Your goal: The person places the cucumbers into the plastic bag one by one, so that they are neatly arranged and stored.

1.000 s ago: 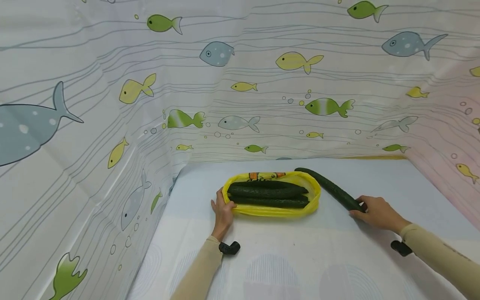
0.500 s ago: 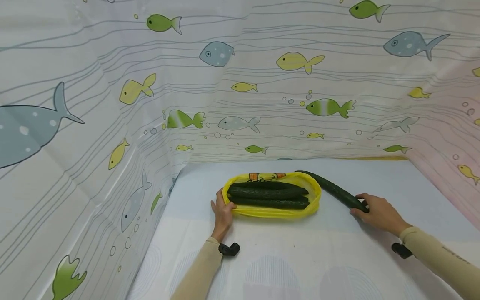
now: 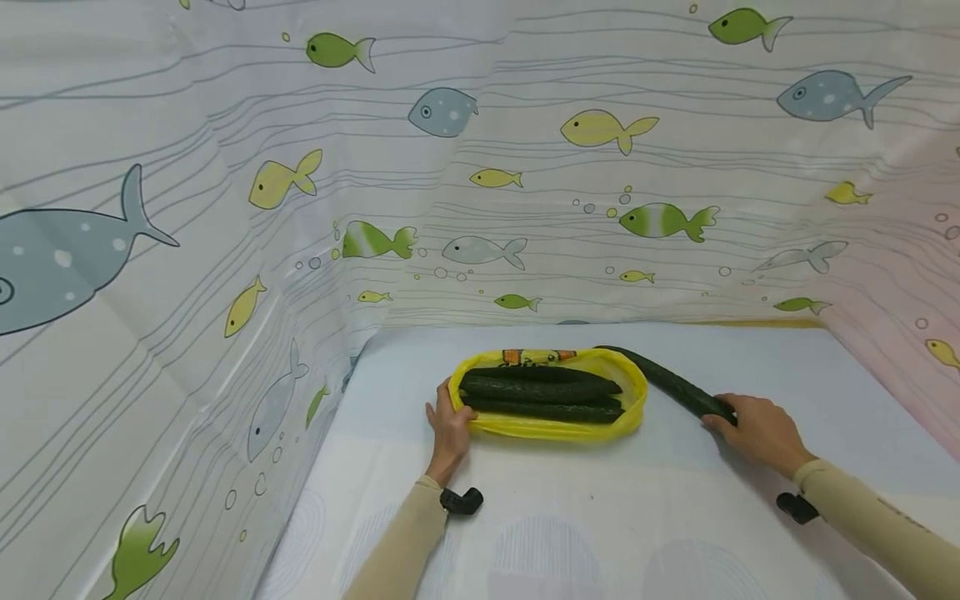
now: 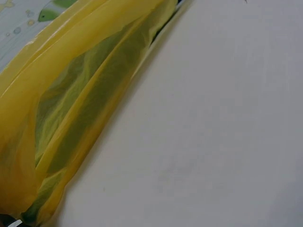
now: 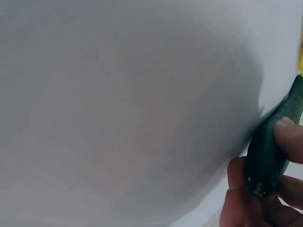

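Observation:
A yellow plastic bag [image 3: 555, 430] lies on the table with its mouth spread wide, and several dark green cucumbers [image 3: 540, 388] lie lengthwise inside it. At the bag's left end my left hand [image 3: 450, 429] grips the rim, thumb over the edge. Thin yellow plastic [image 4: 90, 109] fills the upper left of the left wrist view, while that hand is out of sight there. To the right of the bag my right hand [image 3: 765, 429] holds another long cucumber [image 3: 675, 386] by its near end, between thumb and fingers. This cucumber's blunt end [image 5: 259, 182] shows in the right wrist view. Its far end passes behind the bag's right rim.
A pale, faintly patterned cloth [image 3: 555, 517] covers the table. Sheets printed with fish [image 3: 480, 150] stand as walls at the back, left and right. Black wrist cameras [image 3: 461, 501] sit on both forearms.
The head view has shifted slightly. The far end of the cucumber in my right hand has sunk a little behind the bag's rim. My left hand keeps its grip on the bag.

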{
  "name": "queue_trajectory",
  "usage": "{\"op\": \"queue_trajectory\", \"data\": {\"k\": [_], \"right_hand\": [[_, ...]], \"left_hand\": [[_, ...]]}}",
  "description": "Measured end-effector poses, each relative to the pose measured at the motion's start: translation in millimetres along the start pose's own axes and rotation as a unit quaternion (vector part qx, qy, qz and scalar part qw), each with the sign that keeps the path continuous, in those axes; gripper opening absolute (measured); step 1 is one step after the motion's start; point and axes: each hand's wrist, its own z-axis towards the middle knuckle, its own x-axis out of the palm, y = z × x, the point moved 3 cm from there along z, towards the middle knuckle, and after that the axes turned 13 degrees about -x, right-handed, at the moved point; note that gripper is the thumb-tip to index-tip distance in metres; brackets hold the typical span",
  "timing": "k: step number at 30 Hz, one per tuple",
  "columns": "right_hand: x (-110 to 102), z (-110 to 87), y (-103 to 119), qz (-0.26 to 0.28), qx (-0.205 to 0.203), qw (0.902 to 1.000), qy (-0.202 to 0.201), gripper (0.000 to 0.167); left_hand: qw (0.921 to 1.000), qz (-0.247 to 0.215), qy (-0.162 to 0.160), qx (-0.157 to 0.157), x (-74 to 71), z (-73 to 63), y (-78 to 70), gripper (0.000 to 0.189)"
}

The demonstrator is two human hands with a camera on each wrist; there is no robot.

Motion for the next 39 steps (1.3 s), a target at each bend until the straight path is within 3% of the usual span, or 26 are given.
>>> {"op": "queue_trajectory", "data": {"k": [13, 21, 39], "right_hand": [[-16, -7.7, -10, -0.078, 0.0, 0.9964, -0.034, 0.038], [-34, -13.0, -19, -0.097, 0.004, 0.993, -0.067, 0.032], [-69, -23.1, -24, -0.115, 0.016, 0.9887, -0.095, 0.031]], "left_hand": [[1.0, -0.004, -0.002, 0.005, 1.5, -2.7, -2.6, 0.076], [1.0, 0.0, -0.002, 0.001, 1.4, -2.2, -0.8, 0.076], [1.0, 0.001, -0.002, 0.001, 0.2, 0.2, 0.3, 0.075]]}}
